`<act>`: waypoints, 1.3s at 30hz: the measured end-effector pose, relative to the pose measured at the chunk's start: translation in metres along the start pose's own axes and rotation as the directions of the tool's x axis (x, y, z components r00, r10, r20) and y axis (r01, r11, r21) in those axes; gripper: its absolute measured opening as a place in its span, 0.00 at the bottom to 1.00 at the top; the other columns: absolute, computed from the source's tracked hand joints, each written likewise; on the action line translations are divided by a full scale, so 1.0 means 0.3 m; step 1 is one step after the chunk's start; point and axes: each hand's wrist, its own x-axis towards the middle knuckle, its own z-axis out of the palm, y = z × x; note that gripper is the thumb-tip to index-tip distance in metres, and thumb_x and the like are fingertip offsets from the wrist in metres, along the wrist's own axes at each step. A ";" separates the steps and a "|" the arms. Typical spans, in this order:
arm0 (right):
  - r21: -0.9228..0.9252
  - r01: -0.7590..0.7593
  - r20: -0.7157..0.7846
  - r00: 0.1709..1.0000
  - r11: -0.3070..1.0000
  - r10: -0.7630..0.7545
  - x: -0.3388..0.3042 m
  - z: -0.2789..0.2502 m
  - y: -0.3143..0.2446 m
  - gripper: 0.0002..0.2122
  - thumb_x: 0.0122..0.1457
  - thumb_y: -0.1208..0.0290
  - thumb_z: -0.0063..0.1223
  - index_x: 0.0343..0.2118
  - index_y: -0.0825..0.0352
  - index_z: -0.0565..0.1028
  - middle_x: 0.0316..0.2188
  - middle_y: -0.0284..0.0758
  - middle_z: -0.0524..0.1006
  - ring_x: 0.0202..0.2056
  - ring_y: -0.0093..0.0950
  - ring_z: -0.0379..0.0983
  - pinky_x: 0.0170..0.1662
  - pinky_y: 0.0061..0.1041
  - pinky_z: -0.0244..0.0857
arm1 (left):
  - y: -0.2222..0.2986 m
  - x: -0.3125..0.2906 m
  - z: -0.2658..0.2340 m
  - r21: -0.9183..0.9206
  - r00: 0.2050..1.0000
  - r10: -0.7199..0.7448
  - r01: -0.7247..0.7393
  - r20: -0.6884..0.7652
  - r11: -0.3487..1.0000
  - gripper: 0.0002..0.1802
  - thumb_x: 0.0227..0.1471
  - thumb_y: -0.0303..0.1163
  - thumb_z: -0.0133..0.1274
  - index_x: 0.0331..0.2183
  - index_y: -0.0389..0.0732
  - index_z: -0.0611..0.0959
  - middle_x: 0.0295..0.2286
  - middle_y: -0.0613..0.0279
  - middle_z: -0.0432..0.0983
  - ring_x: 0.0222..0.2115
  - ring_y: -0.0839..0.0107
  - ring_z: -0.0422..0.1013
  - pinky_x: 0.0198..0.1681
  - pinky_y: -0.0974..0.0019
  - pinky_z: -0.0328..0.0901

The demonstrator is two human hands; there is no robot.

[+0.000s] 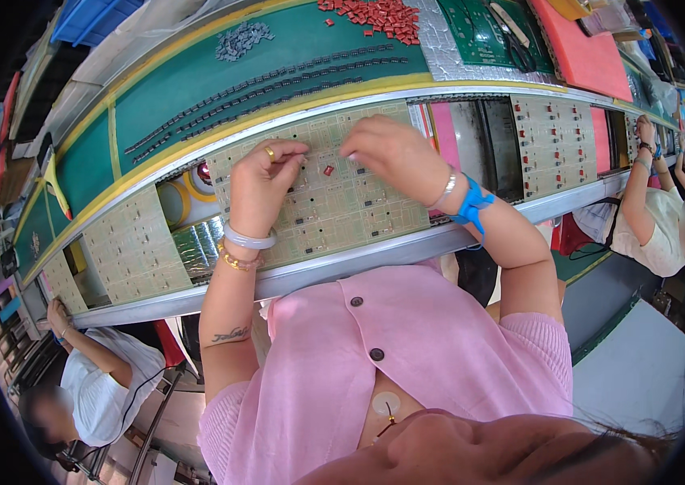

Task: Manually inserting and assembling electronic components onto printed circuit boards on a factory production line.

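A tan circuit board panel lies on the metal rails in front of me, with small dark parts set in it. My left hand hovers over its left half, thumb and forefinger pinched together; whatever is between them is too small to name. Over the upper right part of the panel is my right hand, its fingers bent and drawn together, the tips pointing left. What it may hold is hidden. Between the two hands a small red component sits on the panel, apart from both.
Beyond the rail, a green bench mat carries rows of black components, a grey pile and a red pile of parts. Scissors lie farther right. More panels stand along the rails, with co-workers at both sides.
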 end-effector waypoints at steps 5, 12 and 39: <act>-0.158 0.183 0.117 0.979 0.970 -0.166 0.031 0.096 -0.009 0.04 0.47 0.74 0.51 0.27 0.63 0.71 0.28 0.34 0.69 0.34 0.34 0.68 0.37 0.30 0.64 | 0.004 -0.015 -0.007 0.017 0.999 -0.023 0.024 -0.033 1.000 0.08 0.45 0.21 0.54 0.32 0.35 0.82 0.29 0.61 0.76 0.25 0.76 0.73 0.30 0.76 0.67; -0.077 0.094 0.068 0.994 0.993 -0.088 0.004 0.022 -0.019 0.06 0.48 0.75 0.51 0.30 0.64 0.70 0.28 0.34 0.71 0.33 0.32 0.69 0.35 0.27 0.65 | 0.036 -0.004 0.033 0.248 0.988 0.140 -0.121 -0.062 0.961 0.07 0.42 0.22 0.56 0.30 0.35 0.81 0.29 0.60 0.75 0.25 0.71 0.74 0.30 0.73 0.68; 0.457 -0.217 -0.165 0.932 0.863 0.322 -0.053 -0.089 0.093 0.09 0.54 0.79 0.49 0.39 0.71 0.72 0.31 0.34 0.76 0.33 0.20 0.72 0.38 0.18 0.66 | 0.037 0.072 0.170 0.501 0.922 0.379 -0.364 0.076 0.785 0.08 0.36 0.23 0.59 0.27 0.36 0.81 0.28 0.59 0.70 0.27 0.62 0.70 0.30 0.66 0.66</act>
